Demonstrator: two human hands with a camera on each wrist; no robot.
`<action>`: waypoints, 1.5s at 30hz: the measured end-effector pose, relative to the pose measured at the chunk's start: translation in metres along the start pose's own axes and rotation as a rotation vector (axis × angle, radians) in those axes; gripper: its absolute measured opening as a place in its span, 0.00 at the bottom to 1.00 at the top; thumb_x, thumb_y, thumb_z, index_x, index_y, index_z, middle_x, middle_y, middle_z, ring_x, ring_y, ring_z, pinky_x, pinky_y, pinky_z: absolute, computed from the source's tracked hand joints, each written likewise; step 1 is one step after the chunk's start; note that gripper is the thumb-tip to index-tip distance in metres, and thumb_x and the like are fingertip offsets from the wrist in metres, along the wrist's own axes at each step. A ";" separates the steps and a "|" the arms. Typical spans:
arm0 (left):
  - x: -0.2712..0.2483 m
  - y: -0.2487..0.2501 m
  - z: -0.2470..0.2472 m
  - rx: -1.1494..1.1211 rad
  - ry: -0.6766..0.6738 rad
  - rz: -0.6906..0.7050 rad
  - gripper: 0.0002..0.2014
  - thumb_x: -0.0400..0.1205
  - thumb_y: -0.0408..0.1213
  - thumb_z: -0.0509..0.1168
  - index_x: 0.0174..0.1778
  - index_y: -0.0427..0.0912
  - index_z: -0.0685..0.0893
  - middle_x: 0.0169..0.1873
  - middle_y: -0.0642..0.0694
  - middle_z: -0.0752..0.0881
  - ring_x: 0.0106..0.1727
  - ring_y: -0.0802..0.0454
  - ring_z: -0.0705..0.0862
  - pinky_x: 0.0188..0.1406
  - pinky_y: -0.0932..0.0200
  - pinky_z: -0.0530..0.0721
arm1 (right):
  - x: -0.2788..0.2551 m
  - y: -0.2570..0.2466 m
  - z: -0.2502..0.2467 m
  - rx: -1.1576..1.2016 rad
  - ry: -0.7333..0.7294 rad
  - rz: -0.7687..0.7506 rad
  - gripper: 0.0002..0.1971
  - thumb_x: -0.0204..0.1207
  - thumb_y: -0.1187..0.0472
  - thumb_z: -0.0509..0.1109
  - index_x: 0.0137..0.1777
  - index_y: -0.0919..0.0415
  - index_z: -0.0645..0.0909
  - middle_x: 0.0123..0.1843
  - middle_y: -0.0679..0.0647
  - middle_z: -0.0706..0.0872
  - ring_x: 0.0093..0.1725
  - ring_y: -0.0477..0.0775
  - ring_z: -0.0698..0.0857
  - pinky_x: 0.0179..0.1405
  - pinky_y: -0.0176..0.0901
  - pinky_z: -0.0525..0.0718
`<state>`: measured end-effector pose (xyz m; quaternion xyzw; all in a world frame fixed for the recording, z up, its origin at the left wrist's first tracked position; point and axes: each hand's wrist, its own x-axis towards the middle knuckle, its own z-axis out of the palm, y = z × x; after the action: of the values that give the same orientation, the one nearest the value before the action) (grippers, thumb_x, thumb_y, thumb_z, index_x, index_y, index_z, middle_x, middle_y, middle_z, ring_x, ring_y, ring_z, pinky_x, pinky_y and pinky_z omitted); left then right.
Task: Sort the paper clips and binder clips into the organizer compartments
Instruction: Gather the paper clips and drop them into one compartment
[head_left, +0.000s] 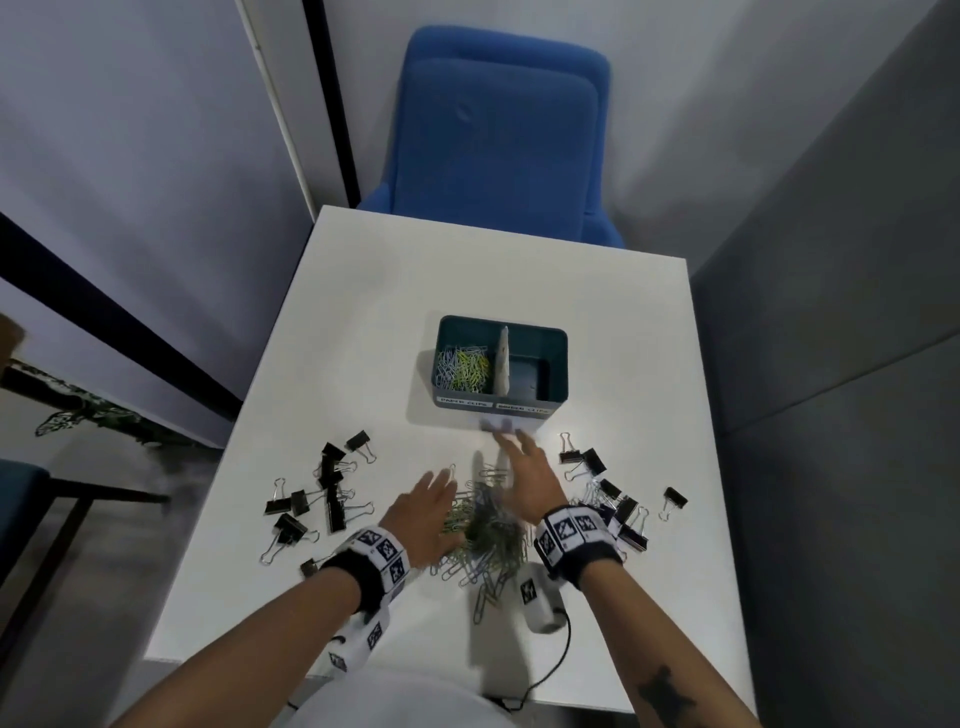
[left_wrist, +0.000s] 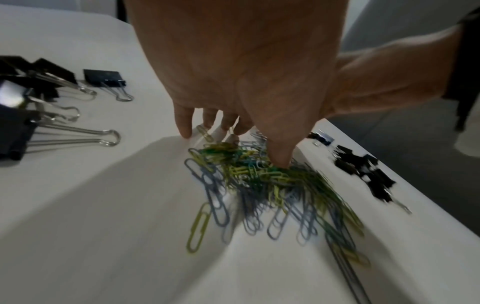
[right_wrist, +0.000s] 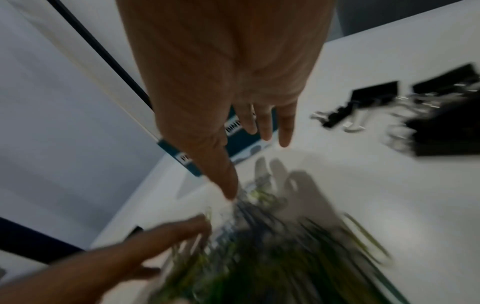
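Note:
A teal two-compartment organizer (head_left: 553, 340) stands mid-table; its left compartment holds coloured paper clips (head_left: 465, 368), its right one looks empty. A heap of green, yellow and blue paper clips (head_left: 488, 530) (left_wrist: 262, 181) lies between my hands. My left hand (head_left: 428, 512) (left_wrist: 233, 131) rests flat on the heap's left side, straight fingers and thumb touching clips. On the heap's right, my right hand (head_left: 524, 473) (right_wrist: 259, 144) hovers with fingers spread and straight, holding nothing. Black binder clips lie in one group at the left (head_left: 322, 493) and another at the right (head_left: 613, 493).
The white table (head_left: 363, 312) sits in a corner between grey walls. A blue chair (head_left: 498, 130) stands behind its far edge. A small white device with a cable (head_left: 540, 603) lies near the front edge under my right wrist.

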<state>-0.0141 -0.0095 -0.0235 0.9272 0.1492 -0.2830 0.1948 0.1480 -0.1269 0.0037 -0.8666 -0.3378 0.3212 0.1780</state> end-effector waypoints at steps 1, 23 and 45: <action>-0.002 0.003 0.004 0.035 0.005 0.037 0.40 0.84 0.58 0.55 0.84 0.41 0.45 0.84 0.43 0.40 0.84 0.43 0.42 0.79 0.41 0.62 | -0.004 0.010 0.011 -0.052 -0.119 0.025 0.46 0.69 0.60 0.79 0.83 0.45 0.57 0.86 0.57 0.55 0.82 0.61 0.60 0.77 0.60 0.70; -0.038 -0.016 0.036 -0.268 0.093 -0.080 0.46 0.77 0.50 0.72 0.82 0.40 0.50 0.70 0.38 0.63 0.65 0.40 0.75 0.56 0.51 0.81 | -0.077 0.034 0.065 -0.189 -0.149 0.070 0.57 0.55 0.55 0.86 0.80 0.41 0.52 0.66 0.57 0.63 0.63 0.62 0.70 0.47 0.57 0.88; -0.025 -0.001 0.015 -0.342 0.274 -0.089 0.07 0.76 0.27 0.63 0.46 0.43 0.75 0.41 0.45 0.80 0.40 0.44 0.79 0.36 0.53 0.75 | -0.054 0.015 0.047 -0.013 0.053 0.026 0.07 0.74 0.64 0.71 0.48 0.56 0.89 0.46 0.55 0.82 0.43 0.57 0.84 0.42 0.42 0.82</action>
<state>-0.0412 -0.0197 -0.0212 0.9031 0.2607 -0.1331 0.3143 0.0923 -0.1713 -0.0151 -0.8802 -0.3239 0.2984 0.1771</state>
